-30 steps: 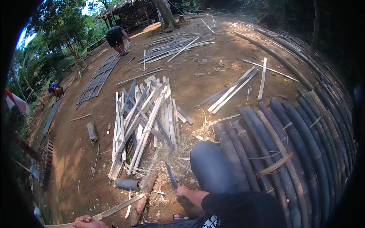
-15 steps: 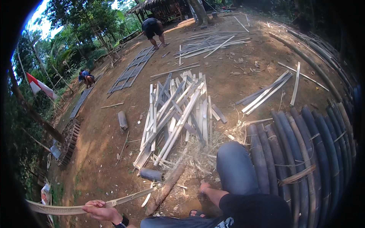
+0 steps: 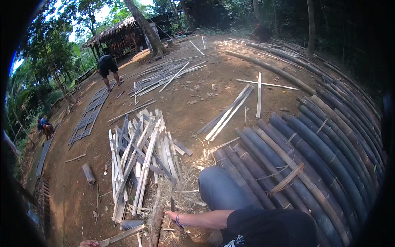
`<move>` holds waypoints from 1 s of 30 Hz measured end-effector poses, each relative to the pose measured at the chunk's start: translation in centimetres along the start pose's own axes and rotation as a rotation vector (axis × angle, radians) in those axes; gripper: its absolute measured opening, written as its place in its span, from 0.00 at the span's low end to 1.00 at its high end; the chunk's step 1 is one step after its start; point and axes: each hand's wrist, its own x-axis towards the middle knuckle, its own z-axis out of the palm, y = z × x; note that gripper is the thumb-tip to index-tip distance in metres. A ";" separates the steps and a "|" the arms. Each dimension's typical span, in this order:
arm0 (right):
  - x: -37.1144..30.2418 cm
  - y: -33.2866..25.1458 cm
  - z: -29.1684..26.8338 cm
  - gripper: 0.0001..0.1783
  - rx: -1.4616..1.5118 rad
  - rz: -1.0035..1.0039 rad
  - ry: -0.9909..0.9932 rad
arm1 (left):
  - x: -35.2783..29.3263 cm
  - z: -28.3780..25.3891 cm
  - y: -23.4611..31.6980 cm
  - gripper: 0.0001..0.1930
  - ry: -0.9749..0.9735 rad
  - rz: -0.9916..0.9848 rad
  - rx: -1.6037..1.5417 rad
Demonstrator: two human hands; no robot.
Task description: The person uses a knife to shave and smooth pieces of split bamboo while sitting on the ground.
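Observation:
At the lower left edge, my left hand (image 3: 89, 243) is closed on a pale split bamboo strip (image 3: 123, 235), its fingers only partly in view. The strip slants up to the right, its end close to a short dark bamboo piece (image 3: 131, 224). My right hand (image 3: 173, 215) is closed around a dark, narrow blade-like tool (image 3: 172, 203), which points upward; most of its shape is hidden. Directly beside that hand lies a brown log (image 3: 156, 224) on the ground. Beyond both hands spreads a heap of split bamboo slats (image 3: 142, 158), pale and dark sides mixed.
Whole dark bamboo poles (image 3: 304, 160) lie in a row at my right, past my bent knee (image 3: 222, 185). Shavings (image 3: 189, 181) cover the ground ahead. Farther off are a slatted panel (image 3: 91, 114), a bending person (image 3: 108, 68), a crouching person (image 3: 45, 127) and a thatched shelter (image 3: 111, 35).
The view has swung to the right. My right hand has moved forward beside the log, and the blade-like tool now shows in it. The bamboo strip has come closer to the log.

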 end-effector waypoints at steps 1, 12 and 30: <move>0.8 -0.9 -1.5 0.26 0.228 -0.121 -0.006 | -1.4 2.4 -0.5 0.30 -0.023 -0.045 -0.088; -10.4 -6.4 -4.4 0.12 0.308 0.139 -0.664 | -1.8 1.5 -4.0 0.32 0.088 -0.345 0.086; -9.4 -1.1 -6.3 0.27 -1.860 -0.256 -0.563 | 0.0 0.7 -6.7 0.32 -0.279 -0.344 0.107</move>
